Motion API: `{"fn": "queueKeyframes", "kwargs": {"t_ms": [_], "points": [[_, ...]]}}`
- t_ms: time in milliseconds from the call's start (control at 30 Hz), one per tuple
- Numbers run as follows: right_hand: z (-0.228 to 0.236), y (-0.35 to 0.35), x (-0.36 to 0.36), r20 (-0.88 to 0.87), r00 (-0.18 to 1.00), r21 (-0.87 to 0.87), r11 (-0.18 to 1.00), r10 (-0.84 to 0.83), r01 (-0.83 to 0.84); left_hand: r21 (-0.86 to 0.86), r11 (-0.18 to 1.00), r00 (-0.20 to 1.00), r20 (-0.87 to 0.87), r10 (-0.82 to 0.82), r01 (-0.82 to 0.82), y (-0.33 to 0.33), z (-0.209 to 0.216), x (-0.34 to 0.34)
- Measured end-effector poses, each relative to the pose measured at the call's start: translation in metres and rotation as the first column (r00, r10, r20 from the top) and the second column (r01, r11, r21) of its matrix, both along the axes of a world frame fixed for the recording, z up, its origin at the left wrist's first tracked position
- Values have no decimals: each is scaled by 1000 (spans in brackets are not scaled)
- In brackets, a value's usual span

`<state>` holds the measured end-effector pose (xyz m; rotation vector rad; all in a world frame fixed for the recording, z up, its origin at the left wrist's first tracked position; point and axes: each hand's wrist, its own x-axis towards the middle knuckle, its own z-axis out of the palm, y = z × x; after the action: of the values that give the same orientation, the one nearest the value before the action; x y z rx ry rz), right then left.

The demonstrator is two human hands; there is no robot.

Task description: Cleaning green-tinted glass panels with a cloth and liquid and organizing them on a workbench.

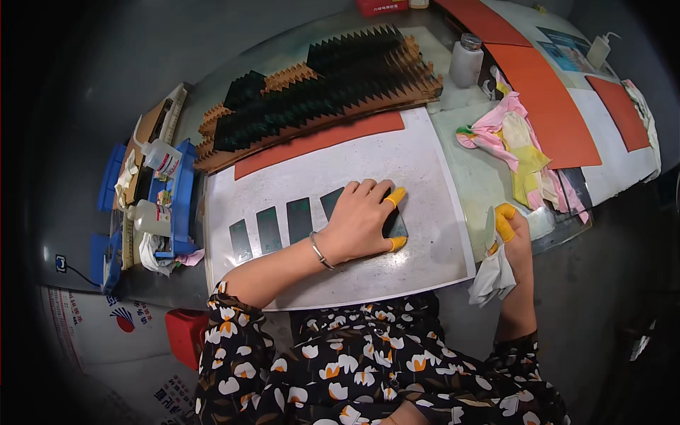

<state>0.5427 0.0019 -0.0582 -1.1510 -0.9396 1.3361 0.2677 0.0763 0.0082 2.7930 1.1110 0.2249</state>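
Note:
My left hand (pixel 360 221), with yellow finger cots on thumb and index finger, reaches over the right end of a row of thin dark green panels (pixel 300 221). Its thumb and index finger span the rightmost dark green panel (pixel 395 225), which my hand partly covers. The row lies on a white sheet (pixel 354 276). Off the table's right front edge, my right hand (pixel 519 237) is closed, also with yellow finger cots. It holds a white cloth (pixel 494 276) that hangs down, plus a thin pale green strip (pixel 490 228) standing up from the fingers.
Behind the sheet, a brown rack (pixel 425 95) holds many dark panels over an orange mat (pixel 319 145). Blue trays (pixel 185 184) with squeeze bottles (pixel 160 157) stand left. A pink and yellow cloth (pixel 520 145), a capped bottle (pixel 466 62) and orange sheets (pixel 545 99) are right.

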Motion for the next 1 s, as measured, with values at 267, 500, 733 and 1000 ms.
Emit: {"fn": "queueKeyframes", "kwargs": {"t_ms": [267, 500, 733, 1000], "points": [[0, -4, 2, -3, 999, -23, 999, 38, -38, -253, 966, 905, 420, 69, 44, 9, -23, -16], [-6, -5, 2, 29, 999, -60, 998, 12, -10, -138, 917, 928, -40, 371, -373, -2, -33, -65], [-11, -12, -1, 24, 999, -5, 999, -44, 44, -154, 945, 952, 56, 301, -290, -7, -42, -67], [-13, -14, -10, -32, 992, 13, 992, -122, 122, 14, 987, 975, 155, 159, -163, -5, -24, -63]]}}
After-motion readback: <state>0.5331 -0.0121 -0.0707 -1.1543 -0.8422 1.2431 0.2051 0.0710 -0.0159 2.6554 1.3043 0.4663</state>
